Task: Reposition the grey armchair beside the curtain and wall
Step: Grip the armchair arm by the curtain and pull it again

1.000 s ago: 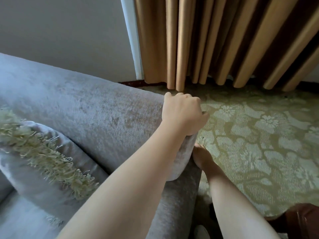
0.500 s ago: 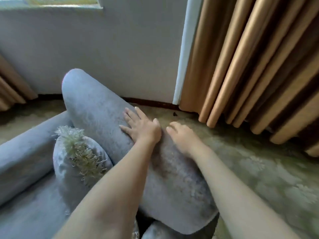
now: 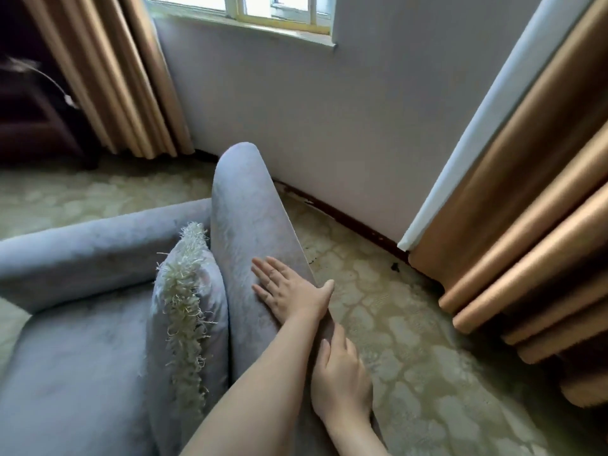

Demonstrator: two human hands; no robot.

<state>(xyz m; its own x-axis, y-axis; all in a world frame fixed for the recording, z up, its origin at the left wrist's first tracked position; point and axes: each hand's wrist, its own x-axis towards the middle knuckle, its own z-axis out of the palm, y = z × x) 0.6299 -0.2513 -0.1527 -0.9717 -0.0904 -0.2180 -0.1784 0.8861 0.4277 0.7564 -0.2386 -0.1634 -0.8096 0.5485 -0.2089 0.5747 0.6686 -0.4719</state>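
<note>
The grey armchair is covered in soft, fuzzy cloth, and its arms are fat and round like long rolls. It stands on the floor, on a green and yellow carpet with bumpy flower shapes. The far end of one arm points at the smooth pale wall, with a strip of carpet between them. A shiny tan curtain hangs in big folds near the chair's right side. A grey cushion with a stringy cream fringe leans inside the chair against that arm.

The left hand lies flat on top of the arm, its fingers straight and spread wide, thumb over the outer edge. The right hand presses flat on the arm's outer side, fingers straight and close together, holding nothing
</note>
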